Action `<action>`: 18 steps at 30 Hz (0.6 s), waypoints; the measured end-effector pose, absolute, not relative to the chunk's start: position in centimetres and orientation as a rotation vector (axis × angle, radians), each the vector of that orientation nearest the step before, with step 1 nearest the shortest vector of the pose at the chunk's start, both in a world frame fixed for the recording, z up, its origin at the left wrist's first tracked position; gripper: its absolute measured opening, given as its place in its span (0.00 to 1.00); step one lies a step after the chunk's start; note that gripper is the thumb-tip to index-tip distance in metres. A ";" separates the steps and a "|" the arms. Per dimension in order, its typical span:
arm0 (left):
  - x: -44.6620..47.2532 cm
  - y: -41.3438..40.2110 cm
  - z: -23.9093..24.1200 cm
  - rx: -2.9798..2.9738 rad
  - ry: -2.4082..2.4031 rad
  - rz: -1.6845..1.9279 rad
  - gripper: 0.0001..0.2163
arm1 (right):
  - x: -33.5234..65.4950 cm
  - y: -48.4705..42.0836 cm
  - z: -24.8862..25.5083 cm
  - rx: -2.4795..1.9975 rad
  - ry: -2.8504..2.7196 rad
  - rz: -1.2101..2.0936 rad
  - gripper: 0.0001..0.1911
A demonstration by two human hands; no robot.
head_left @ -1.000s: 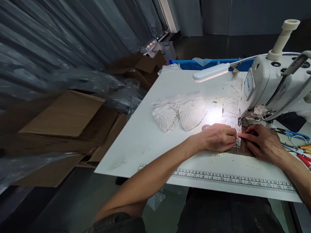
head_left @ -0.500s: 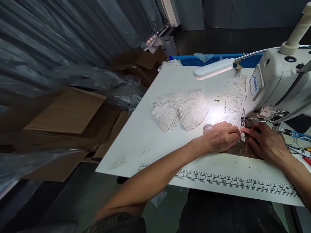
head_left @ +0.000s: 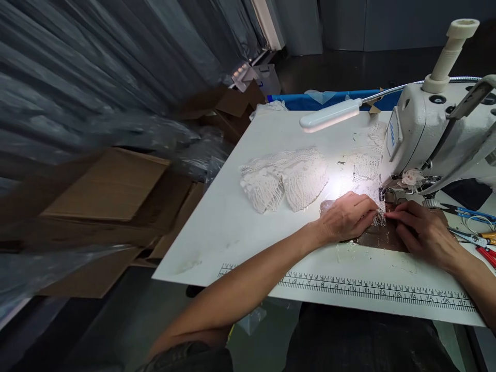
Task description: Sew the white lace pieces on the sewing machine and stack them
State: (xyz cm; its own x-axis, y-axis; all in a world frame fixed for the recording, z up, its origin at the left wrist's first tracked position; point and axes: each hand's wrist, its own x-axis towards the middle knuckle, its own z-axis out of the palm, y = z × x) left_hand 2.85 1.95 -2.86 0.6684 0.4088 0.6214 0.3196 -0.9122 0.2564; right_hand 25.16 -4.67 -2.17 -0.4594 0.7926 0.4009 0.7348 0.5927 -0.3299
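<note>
A narrow strip of white lace (head_left: 378, 218) lies under the foot of a white sewing machine (head_left: 434, 134). My left hand (head_left: 346, 219) rests on the table with its fingers curled, pinching the lace from the left. From the right, my right hand (head_left: 424, 232) presses its fingertips against the same strip, just in front of the needle. A pile of folded white lace pieces (head_left: 287, 178) sits to the left of my hands. More sewn lace (head_left: 366, 155) trails behind the machine.
A white lamp (head_left: 329, 116) on a flexible arm lights the white table (head_left: 240, 222). A printed ruler (head_left: 368, 289) runs along the front edge. Scissors and pliers (head_left: 470, 227) lie at the right. Cardboard boxes (head_left: 112, 191) and plastic sheeting stand left.
My hands have stayed at the needle, with the lace nudged slightly between my fingertips. The view shifted a little with my head.
</note>
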 end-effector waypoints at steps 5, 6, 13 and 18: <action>2.7 2.1 -2.4 2.547 0.648 1.097 0.06 | 24.8 -4.6 -2.5 -1.250 -2.425 0.020 0.20; 2.7 2.1 -2.4 2.541 0.643 1.096 0.06 | 24.8 -4.6 -2.5 -1.249 -2.441 0.027 0.20; 2.6 1.9 -2.3 2.582 0.576 1.068 0.07 | 25.0 -4.9 -1.5 -1.150 -2.454 0.158 0.17; 2.7 1.8 -2.9 2.862 0.490 0.997 0.08 | 25.1 -4.9 -1.6 -1.149 -2.416 0.195 0.17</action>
State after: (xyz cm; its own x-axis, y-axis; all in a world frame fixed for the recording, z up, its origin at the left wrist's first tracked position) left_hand 2.73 1.84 -2.93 0.7385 0.3201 0.5934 0.2739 -0.9467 0.1697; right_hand 25.13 -4.87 -1.59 -0.5487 0.7636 0.3403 0.6993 0.6423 -0.3137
